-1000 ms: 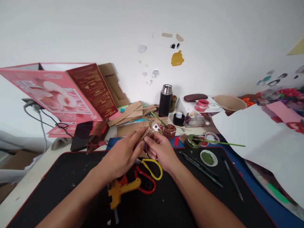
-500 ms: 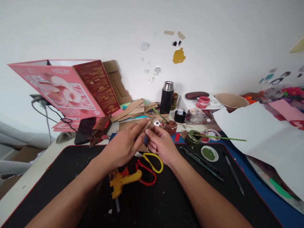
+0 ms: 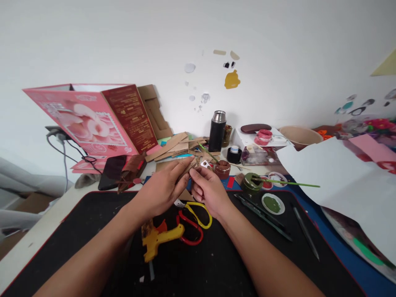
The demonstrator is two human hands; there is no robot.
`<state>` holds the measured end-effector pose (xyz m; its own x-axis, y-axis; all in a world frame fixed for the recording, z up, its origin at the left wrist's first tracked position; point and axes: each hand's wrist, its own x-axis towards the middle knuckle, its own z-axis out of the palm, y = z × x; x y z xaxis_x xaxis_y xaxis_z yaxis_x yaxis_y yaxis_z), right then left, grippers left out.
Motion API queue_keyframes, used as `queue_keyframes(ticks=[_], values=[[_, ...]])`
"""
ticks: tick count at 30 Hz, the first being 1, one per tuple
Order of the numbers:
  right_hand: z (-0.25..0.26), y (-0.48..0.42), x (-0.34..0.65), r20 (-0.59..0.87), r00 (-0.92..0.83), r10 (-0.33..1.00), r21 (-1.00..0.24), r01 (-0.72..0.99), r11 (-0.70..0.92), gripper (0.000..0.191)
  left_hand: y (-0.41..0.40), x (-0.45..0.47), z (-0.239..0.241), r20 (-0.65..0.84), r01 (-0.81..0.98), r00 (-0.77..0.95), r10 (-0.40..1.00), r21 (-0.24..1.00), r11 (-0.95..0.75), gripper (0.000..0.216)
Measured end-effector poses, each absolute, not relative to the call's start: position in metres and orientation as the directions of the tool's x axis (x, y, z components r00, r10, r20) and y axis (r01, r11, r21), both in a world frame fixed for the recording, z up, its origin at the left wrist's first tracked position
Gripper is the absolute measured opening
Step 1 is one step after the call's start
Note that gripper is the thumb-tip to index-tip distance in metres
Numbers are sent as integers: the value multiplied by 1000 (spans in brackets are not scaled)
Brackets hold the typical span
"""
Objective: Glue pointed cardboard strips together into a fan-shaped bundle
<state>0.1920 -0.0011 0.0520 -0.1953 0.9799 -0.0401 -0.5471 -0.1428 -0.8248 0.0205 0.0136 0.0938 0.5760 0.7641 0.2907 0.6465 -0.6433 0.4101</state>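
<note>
Between my two hands, above the far part of the black mat (image 3: 108,231), is a small brown piece that looks like cardboard (image 3: 186,168); my fingers cover most of it. My left hand (image 3: 167,185) is closed on it from the left, thumb beneath. My right hand (image 3: 208,187) pinches its near right end between thumb and fingers. Just below the hands lie scissors (image 3: 198,215) with one red and one yellow handle, their blades partly hidden. A yellow glue gun (image 3: 161,238) lies left of the scissors, a glue stick poking from its near end.
Cardboard strips (image 3: 170,148) are heaped behind my hands, near a black thermos (image 3: 217,134). To the right stand a brown paint jar (image 3: 222,170), a green paint jar (image 3: 250,184) with a brush across it, and a lid of green paint (image 3: 272,204). A phone (image 3: 111,173) lies left.
The view has tilted slightly upward, so the background sits lower in the picture. Both hands keep nearly the same hold on the brown piece.
</note>
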Motion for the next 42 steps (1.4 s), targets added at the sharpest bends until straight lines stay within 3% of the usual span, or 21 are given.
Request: queue_keyframes(ticks=[42], values=[[50,-3,186,-88,-167,982,-779,-603,-173,56,16,23,89,328,689,553,766,338,-641,57]])
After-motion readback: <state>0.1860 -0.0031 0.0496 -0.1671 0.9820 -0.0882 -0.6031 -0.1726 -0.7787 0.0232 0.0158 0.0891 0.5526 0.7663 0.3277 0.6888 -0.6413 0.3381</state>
